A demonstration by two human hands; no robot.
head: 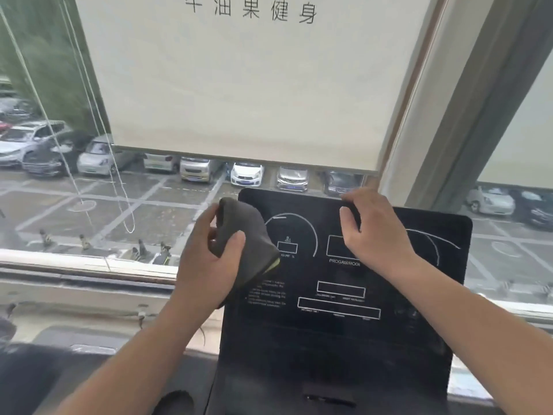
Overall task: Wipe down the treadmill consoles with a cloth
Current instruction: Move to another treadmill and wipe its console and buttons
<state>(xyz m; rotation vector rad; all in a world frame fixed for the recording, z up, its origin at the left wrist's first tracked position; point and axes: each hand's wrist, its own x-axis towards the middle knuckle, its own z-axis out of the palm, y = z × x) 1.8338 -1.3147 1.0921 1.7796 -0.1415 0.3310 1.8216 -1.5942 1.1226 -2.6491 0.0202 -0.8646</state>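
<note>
The black treadmill console (344, 333) stands in front of me, its dark panel marked with white outlines and small print. A grey cloth (245, 235) with a yellow-green edge lies bunched over the console's upper left edge. My left hand (206, 262) grips the cloth, thumb on its front. My right hand (374, 226) holds the console's top edge near the middle, fingers curled over the rim and thumb on the panel.
Behind the console is a window with a beige roller blind (245, 85) pulled partway down and its cords (89, 187) hanging at left. A window sill (89, 265) runs below. A grey window frame post (466, 115) rises at right. Parked cars show outside.
</note>
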